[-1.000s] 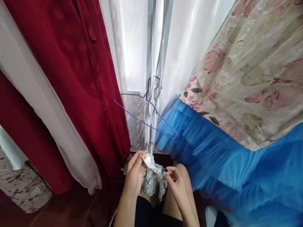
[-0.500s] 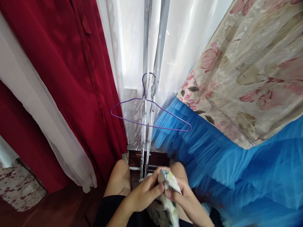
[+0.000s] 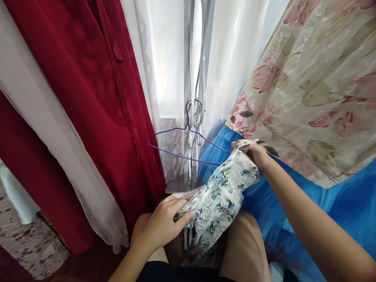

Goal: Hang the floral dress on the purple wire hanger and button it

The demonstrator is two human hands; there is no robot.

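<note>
I hold a blue-and-white floral garment [image 3: 217, 196] stretched between both hands above my knees. My left hand [image 3: 163, 225] pinches its lower edge, fingers closed on the cloth. My right hand [image 3: 252, 150] is raised to the right and grips the upper edge in a fist. Just beyond the cloth a purple wire hanger [image 3: 188, 143] hangs by its hook from a silver metal rack post [image 3: 195, 90], empty; its right end lies close to my right hand.
A dark red dress [image 3: 88, 98] and a white sheer cloth [image 3: 49, 129] hang at left. White curtains [image 3: 167, 58] hang behind the rack. A blue tulle skirt [image 3: 337, 203] and a beige floral fabric [image 3: 311, 86] fill the right. The floor is dark wood.
The garment was bunched between both hands low near my lap. Now my right hand has risen up and right, pulling it out long toward the hanger. The hanger has swung on its hook.
</note>
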